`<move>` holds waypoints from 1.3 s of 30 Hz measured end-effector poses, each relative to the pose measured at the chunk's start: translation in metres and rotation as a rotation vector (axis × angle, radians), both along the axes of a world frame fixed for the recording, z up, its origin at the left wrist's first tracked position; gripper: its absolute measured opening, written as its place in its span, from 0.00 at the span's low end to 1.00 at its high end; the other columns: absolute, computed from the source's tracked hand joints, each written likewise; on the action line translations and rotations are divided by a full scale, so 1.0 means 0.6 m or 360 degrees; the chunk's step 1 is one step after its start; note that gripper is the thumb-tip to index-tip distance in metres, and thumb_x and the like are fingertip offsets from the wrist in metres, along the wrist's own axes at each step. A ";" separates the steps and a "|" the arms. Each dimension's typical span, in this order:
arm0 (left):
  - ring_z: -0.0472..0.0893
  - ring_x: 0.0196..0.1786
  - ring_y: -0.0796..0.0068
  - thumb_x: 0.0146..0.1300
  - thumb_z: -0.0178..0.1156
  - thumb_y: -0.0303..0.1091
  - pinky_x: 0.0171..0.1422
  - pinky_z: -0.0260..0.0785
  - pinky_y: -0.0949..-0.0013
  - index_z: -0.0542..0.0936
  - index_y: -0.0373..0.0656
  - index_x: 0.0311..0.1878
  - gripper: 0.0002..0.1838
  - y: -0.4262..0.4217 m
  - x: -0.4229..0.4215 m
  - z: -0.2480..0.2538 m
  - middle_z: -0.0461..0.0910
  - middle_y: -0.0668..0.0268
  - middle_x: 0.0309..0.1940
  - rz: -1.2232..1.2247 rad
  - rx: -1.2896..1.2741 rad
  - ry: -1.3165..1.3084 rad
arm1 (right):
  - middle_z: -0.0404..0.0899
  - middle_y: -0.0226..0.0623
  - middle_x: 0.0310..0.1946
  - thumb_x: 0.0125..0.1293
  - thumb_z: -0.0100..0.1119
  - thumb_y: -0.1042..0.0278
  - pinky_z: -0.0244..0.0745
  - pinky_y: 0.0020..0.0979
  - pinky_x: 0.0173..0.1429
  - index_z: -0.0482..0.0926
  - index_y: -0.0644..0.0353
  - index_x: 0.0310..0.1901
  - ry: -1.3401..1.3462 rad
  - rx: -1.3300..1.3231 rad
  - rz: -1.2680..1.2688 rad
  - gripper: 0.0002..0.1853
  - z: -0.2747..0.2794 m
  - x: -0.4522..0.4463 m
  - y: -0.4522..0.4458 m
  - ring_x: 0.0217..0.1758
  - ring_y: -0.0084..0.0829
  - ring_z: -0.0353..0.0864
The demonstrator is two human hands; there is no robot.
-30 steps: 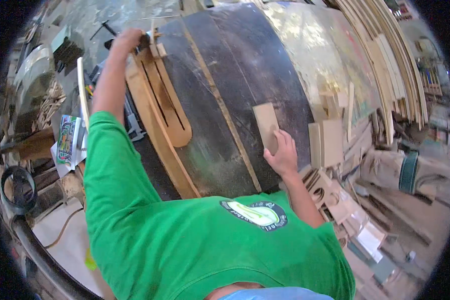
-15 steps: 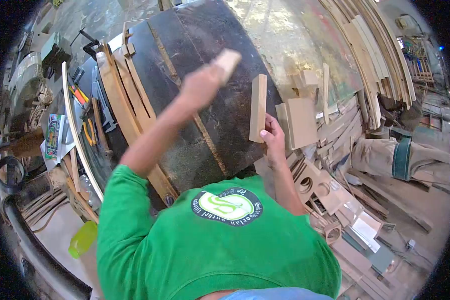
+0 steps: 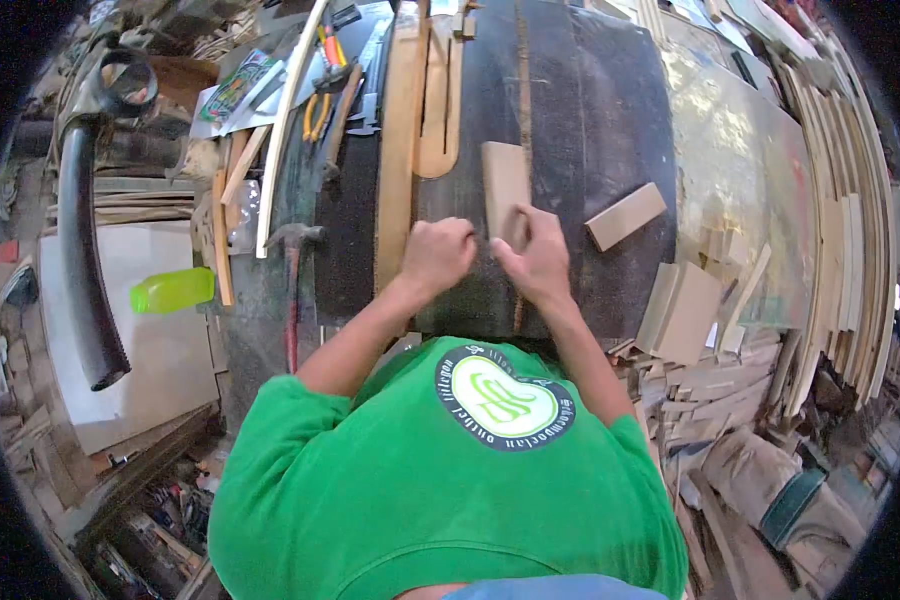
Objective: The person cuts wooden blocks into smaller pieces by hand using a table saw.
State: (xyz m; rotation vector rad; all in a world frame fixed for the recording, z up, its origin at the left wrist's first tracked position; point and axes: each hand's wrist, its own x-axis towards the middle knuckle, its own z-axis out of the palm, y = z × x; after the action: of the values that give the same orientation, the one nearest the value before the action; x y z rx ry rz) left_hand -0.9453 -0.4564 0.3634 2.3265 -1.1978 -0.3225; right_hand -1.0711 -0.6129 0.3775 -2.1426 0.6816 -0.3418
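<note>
While the right hand (image 3: pixel 538 253) is closing thumb and fingers around the near end of a tan rectangular block (image 3: pixel 507 180), the left hand (image 3: pixel 438 258) is hovering or resting just to the left, with a small gap separating it from the wood. The block is lying ahead and slightly left of the right hand, and ahead and to the right of the left hand; the right hand, being in contact, is the nearer one. Its long axis is pointing away from the torso, running nearly parallel to the long wooden strip (image 3: pixel 398 150) with a slight leftward lean at the far end. The left-hand fingers are curling inward, nearly closed; whether they are holding anything cannot be determined. The block is positioned over the dark tabletop (image 3: pixel 605 120), beside a narrow tan seam (image 3: pixel 524 70); whether its underside is bearing fully on the surface is not discernible. Its faces are appearing smooth, flat and matte, and its edges straight. A loose block (image 3: pixel 627 215) of similar color is lying diagonally to the right, well apart from both hands. Beyond the left hand, a slotted board (image 3: pixel 437 110) is presenting a rounded end and two dark parallel slots. Farther left, a claw hammer (image 3: pixel 292 265) is showing a metal head and reddish handle.
</note>
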 end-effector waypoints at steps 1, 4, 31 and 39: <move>0.88 0.41 0.50 0.64 0.66 0.33 0.51 0.80 0.53 0.88 0.41 0.42 0.08 0.029 0.012 0.012 0.89 0.55 0.39 0.0016 0.0006 -0.0010 | 0.78 0.49 0.57 0.56 0.76 0.58 0.78 0.45 0.66 0.78 0.59 0.63 -0.0010 0.0006 0.0016 0.33 -0.006 0.028 0.018 0.60 0.51 0.80; 0.88 0.40 0.49 0.64 0.66 0.32 0.47 0.81 0.53 0.88 0.39 0.40 0.07 0.090 0.035 0.040 0.88 0.52 0.37 0.0298 -0.0169 0.0037 | 0.77 0.50 0.57 0.56 0.77 0.55 0.79 0.47 0.64 0.78 0.59 0.62 0.0119 -0.0178 0.0135 0.33 -0.024 0.096 0.074 0.60 0.51 0.79; 0.59 0.85 0.54 0.58 0.73 0.42 0.85 0.45 0.30 0.75 0.38 0.72 0.39 0.006 0.172 0.007 0.69 0.55 0.78 -0.0324 0.0904 -0.0881 | 0.84 0.45 0.52 0.65 0.65 0.73 0.78 0.43 0.65 0.82 0.61 0.53 -0.0118 -0.0069 -0.0085 0.15 -0.118 0.054 -0.048 0.58 0.49 0.83; 0.59 0.85 0.54 0.54 0.76 0.45 0.85 0.46 0.30 0.75 0.38 0.72 0.42 -0.025 0.218 -0.003 0.69 0.57 0.77 -0.0310 0.0929 -0.0922 | 0.84 0.45 0.53 0.64 0.64 0.76 0.79 0.44 0.64 0.82 0.61 0.50 -0.0252 -0.0297 0.0054 0.13 -0.128 0.037 -0.049 0.59 0.49 0.83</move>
State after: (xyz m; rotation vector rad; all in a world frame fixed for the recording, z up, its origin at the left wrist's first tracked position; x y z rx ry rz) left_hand -0.8144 -0.4716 0.3615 2.9286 -1.8045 -0.0559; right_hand -1.0489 -0.6421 0.3009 -2.2707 0.5398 -0.5694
